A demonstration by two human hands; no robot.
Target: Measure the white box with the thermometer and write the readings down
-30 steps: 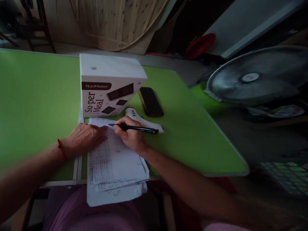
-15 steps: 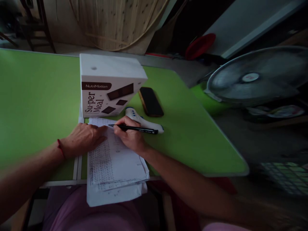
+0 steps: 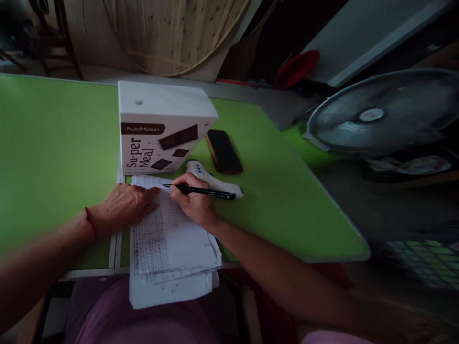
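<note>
My right hand (image 3: 195, 200) is closed around a black pen (image 3: 211, 192), its tip at the upper part of a sheet. The stack of paper (image 3: 186, 248) is covered with rows of handwriting on its left side and overhangs the table's front edge. Across the left margin of the sheet lies my left hand (image 3: 127, 205), palm down with fingers stretched toward the pen tip. A white thermometer-like device (image 3: 224, 186) with blue buttons rests just beyond my right hand, partly hidden by it. Behind the papers stands a white NutriMotion box (image 3: 168, 102).
A dark phone (image 3: 224, 152) in a brown-edged case lies right of the box on the green table (image 3: 294, 220). Past the table's right edge stands a large round fan (image 3: 394, 114). Farther back are a red round object (image 3: 297, 69) and a wooden chair (image 3: 53, 43).
Almost nothing differs. The pen tip has shifted very slightly to the right along the sheet, and the view has moved a touch.
</note>
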